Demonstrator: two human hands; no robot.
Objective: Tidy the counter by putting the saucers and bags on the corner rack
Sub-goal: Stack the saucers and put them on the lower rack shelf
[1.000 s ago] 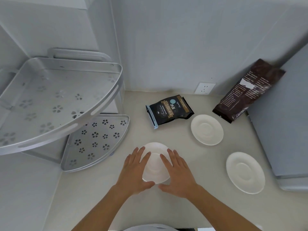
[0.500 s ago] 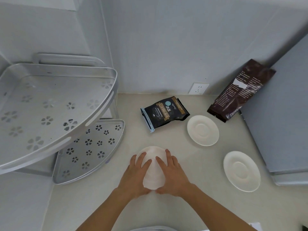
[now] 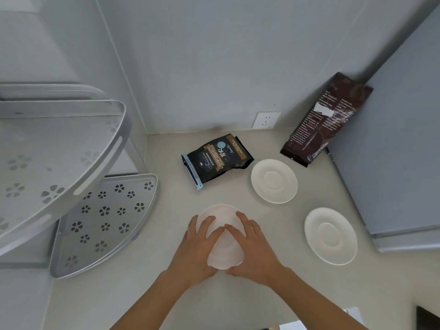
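Both hands clasp a white saucer [image 3: 221, 215] near the counter's front; my left hand [image 3: 198, 248] holds its left side and my right hand [image 3: 252, 248] its right side, fingers over the top. Whether it rests on the counter or is lifted I cannot tell. Two more white saucers lie flat, one [image 3: 274, 181] in the middle and one [image 3: 331, 235] to the right. A small black bag [image 3: 216, 159] lies flat behind them. A tall dark brown bag [image 3: 326, 125] leans in the back right corner. The silver corner rack stands at left, with an upper shelf [image 3: 59, 148] and a lower shelf [image 3: 104, 220], both bare.
A grey appliance [image 3: 392, 163] fills the right side next to the brown bag. A white wall socket [image 3: 266, 120] sits low on the back wall. The beige counter [image 3: 166, 294] meets walls at the back and left.
My two hands have closed in over the near saucer, fingers now overlapping on top. The view has shifted slightly, with the rack sliding left in frame.
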